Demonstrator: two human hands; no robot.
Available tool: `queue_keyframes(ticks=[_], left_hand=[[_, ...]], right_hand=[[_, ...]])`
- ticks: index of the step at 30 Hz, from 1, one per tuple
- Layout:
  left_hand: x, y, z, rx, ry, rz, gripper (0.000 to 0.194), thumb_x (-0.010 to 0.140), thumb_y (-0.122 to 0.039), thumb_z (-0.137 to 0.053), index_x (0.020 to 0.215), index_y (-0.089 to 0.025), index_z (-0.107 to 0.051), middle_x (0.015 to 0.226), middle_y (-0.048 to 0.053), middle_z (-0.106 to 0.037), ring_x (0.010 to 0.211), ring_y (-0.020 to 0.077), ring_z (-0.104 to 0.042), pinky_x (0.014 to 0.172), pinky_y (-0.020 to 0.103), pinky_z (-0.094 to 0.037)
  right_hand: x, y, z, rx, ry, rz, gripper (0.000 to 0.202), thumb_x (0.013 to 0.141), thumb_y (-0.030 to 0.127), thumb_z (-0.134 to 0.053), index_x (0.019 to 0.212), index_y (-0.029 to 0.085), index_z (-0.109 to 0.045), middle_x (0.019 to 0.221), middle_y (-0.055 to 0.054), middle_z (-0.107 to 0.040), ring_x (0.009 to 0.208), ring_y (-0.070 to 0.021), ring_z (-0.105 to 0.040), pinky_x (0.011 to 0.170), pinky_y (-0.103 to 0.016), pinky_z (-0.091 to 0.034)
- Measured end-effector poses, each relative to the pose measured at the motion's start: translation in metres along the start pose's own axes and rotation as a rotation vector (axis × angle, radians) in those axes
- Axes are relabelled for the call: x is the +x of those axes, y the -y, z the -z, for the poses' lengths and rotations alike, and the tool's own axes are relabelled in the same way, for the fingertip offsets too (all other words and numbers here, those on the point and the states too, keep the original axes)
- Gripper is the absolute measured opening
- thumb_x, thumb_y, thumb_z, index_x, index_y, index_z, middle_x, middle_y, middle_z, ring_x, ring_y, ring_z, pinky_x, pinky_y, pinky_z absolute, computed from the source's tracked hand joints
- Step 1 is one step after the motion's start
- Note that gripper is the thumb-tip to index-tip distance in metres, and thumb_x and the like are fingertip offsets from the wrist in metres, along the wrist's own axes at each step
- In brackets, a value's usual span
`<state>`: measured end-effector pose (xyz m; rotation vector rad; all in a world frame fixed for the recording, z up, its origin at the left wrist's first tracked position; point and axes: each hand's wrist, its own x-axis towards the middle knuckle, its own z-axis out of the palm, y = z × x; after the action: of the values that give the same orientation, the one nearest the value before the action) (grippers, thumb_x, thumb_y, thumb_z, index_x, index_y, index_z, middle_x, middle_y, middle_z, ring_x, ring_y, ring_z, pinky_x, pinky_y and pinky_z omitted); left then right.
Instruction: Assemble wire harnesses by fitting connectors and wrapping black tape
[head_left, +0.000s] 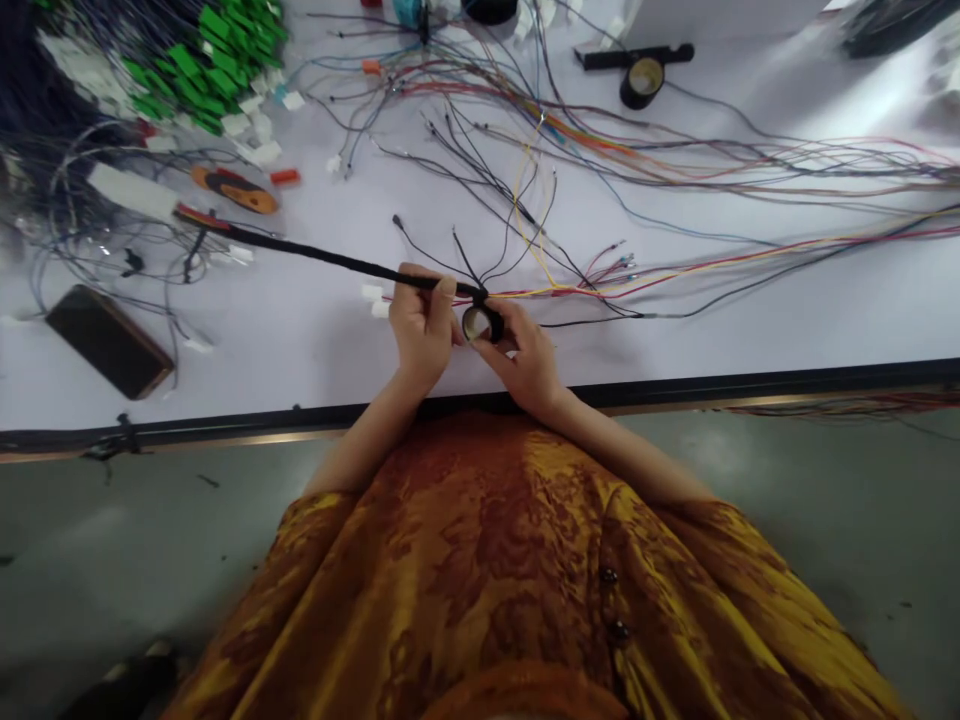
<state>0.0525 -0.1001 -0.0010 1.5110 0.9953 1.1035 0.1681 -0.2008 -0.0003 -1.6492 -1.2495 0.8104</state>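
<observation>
Grasps the black wrapped bundle with the left hand, between thumb and fingers, just left of the tape roll; seemingly to make this stretch straight and steady. Holds the tape roll with the right hand, thumb on the near side, close under the branching place, perhaps to allow only a short run of tape. Hard to tell, because of the fingers, about any strip joined to the bundle.

Has thin black leads fanned out beyond the tape roll, probably to avoid catching them. Leaves red and yellow wires stretched along the table, to the right of the tape roll. Also to see: 1 orange tool, well left of the tape roll, and a 2nd roll, beyond it and to the right, both out of the way.
</observation>
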Motion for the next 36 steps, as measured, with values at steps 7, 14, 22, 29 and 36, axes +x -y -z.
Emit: queue_keyframes(ticks=[7, 14, 22, 29, 36], left_hand=[[-0.01, 0.003, 0.007, -0.024, 0.132, 0.032, 0.031, 0.095, -0.051, -0.064, 0.107, -0.025, -0.053, 0.089, 0.0, -0.072, 0.072, 0.0127, -0.074, 0.07, 0.026, -0.062], [-0.037, 0.003, 0.005, 0.339, 0.148, -0.259, 0.013, 0.099, -0.032, -0.058, 0.098, -0.02, -0.066, 0.098, 0.007, -0.074, 0.094, 0.0184, -0.073, 0.083, 0.032, -0.059], [-0.053, 0.024, 0.002, 0.416, 0.158, -0.368, 0.013, 0.103, -0.029, -0.049, 0.1, -0.022, -0.06, 0.111, 0.009, -0.075, 0.101, 0.0187, -0.072, 0.086, 0.033, -0.057], [-0.048, 0.032, 0.009, 0.464, 0.269, -0.445, 0.015, 0.103, -0.028, -0.047, 0.107, -0.023, -0.061, 0.117, 0.01, -0.072, 0.103, 0.0192, -0.071, 0.085, 0.031, -0.056], [-0.045, 0.029, 0.008, 0.42, 0.231, -0.404, 0.017, 0.103, -0.037, -0.05, 0.101, -0.023, -0.06, 0.11, 0.009, -0.067, 0.097, 0.0173, -0.068, 0.083, 0.031, -0.055]], right_hand=[[0.002, -0.002, 0.016, -0.156, 0.301, 0.023, 0.05, 0.094, 0.025, -0.054, 0.144, 0.02, -0.054, 0.121, -0.012, -0.07, 0.099, -0.0217, -0.068, 0.092, -0.038, -0.056], [0.061, 0.05, 0.05, -0.432, 0.365, 0.118, 0.029, 0.1, 0.021, -0.044, 0.112, 0.019, -0.07, 0.107, -0.008, -0.073, 0.098, -0.0202, -0.065, 0.088, -0.032, -0.047], [0.1, 0.007, 0.057, -0.84, 0.494, 0.092, 0.027, 0.093, 0.013, -0.048, 0.106, 0.014, -0.072, 0.108, -0.013, -0.073, 0.1, -0.0259, -0.065, 0.084, -0.035, -0.044], [0.112, 0.038, 0.058, -0.593, 0.714, 0.207, 0.02, 0.087, 0.015, -0.065, 0.102, 0.022, -0.074, 0.11, -0.007, -0.07, 0.105, -0.0237, -0.065, 0.088, -0.035, -0.048], [0.131, 0.059, 0.035, -0.837, 0.917, 0.241, 0.011, 0.076, 0.006, -0.075, 0.069, 0.01, -0.067, 0.088, -0.005, -0.066, 0.094, -0.0186, -0.064, 0.088, -0.034, -0.045]])
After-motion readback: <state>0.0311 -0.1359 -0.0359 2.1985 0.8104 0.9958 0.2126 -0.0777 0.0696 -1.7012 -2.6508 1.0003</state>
